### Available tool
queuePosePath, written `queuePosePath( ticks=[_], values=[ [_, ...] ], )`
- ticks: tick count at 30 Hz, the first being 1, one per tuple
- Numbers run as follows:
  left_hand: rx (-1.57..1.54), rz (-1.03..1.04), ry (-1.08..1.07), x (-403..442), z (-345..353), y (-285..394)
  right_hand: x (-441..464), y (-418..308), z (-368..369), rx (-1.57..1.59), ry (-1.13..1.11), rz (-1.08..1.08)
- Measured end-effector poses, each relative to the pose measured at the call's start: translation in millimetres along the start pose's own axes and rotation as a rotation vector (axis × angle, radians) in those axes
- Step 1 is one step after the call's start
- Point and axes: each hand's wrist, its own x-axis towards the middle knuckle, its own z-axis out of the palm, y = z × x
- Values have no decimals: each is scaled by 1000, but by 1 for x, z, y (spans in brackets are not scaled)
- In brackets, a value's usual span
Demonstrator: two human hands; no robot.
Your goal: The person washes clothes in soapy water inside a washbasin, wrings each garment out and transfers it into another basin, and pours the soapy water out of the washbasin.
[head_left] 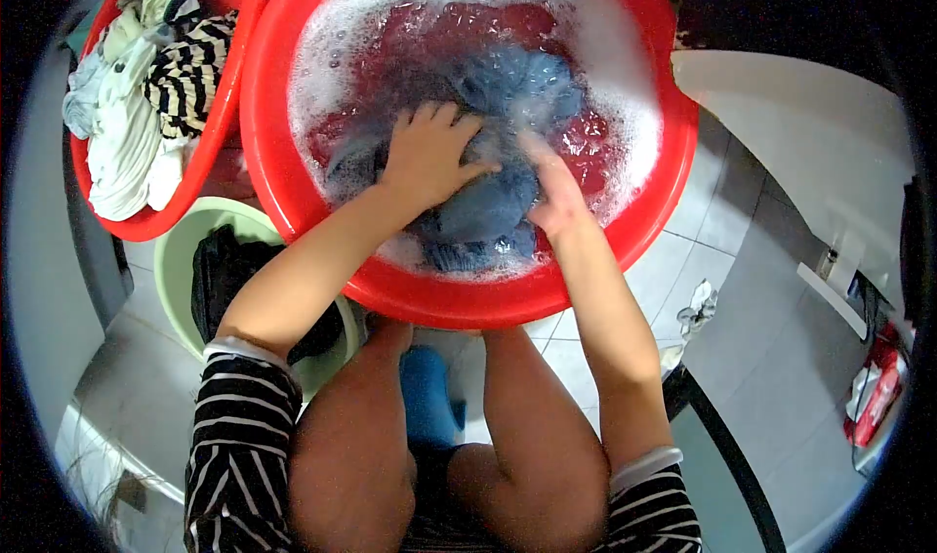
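A blue garment (478, 206), denim by its look, lies bunched up in soapy water inside a big red basin (459, 304). My left hand (427, 158) rests on its left side, palm down with the fingers spread. At the cloth's right edge is my right hand (558, 187); its fingers are blurred and partly hidden by water and fabric, so their grip does not show. Another bunched part of blue cloth (517, 80) floats just beyond both hands. White suds (625, 65) ring the water.
At upper left a second red basin (122, 229) holds white and striped clothes (190, 75). Below it, a pale green tub (176, 250) contains black cloth (220, 280). A blue stool or slipper-like object (427, 387) is between my legs. White furniture (800, 114) stands right, over grey tiles.
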Motion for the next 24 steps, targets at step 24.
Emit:
queuePosePath(
  ticks=[24],
  values=[
    [286, 134, -83, 44, 10, -74, 38, 3, 21, -1728, 539, -1126]
  ],
)
